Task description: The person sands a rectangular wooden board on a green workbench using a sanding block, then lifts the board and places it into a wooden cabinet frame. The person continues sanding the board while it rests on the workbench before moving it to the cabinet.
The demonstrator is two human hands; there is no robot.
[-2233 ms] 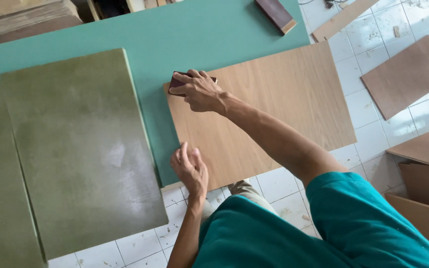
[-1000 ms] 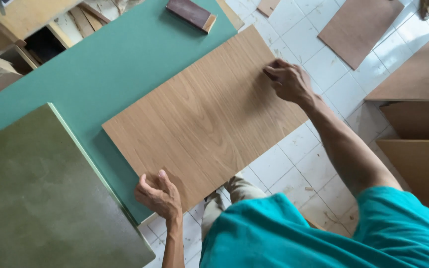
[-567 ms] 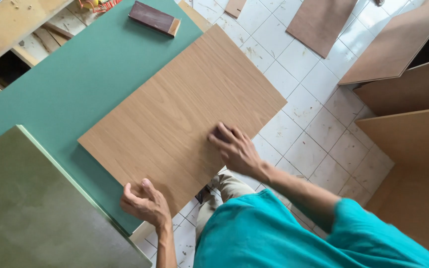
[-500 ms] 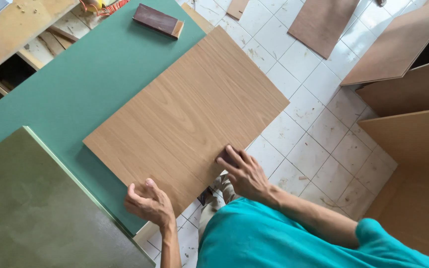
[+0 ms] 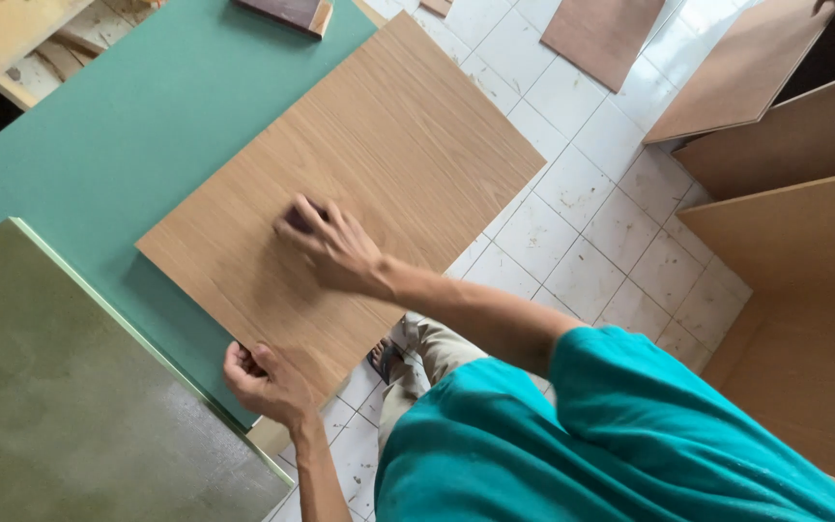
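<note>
A light wood-grain panel [image 5: 398, 135] lies flat on a teal board [image 5: 137, 126], its right part hanging out over the tiled floor. My right hand [image 5: 335, 248] presses a small dark sanding block [image 5: 299, 217] onto the panel's middle; the fingers hide most of the block. My left hand [image 5: 265, 380] grips the panel's near corner at the board's edge. My teal sleeve and shirt fill the lower right.
A dull green slab [image 5: 60, 387] lies at the lower left on the teal board. Another dark sanding block [image 5: 287, 12] sits at the top edge. Brown panels [image 5: 601, 34] lie on the white tiles, and wooden cabinet pieces [image 5: 794, 242] stand at the right.
My right hand slid the block from the panel's near right edge back to its middle. My left hand closed on the near corner. The view shifted slightly.
</note>
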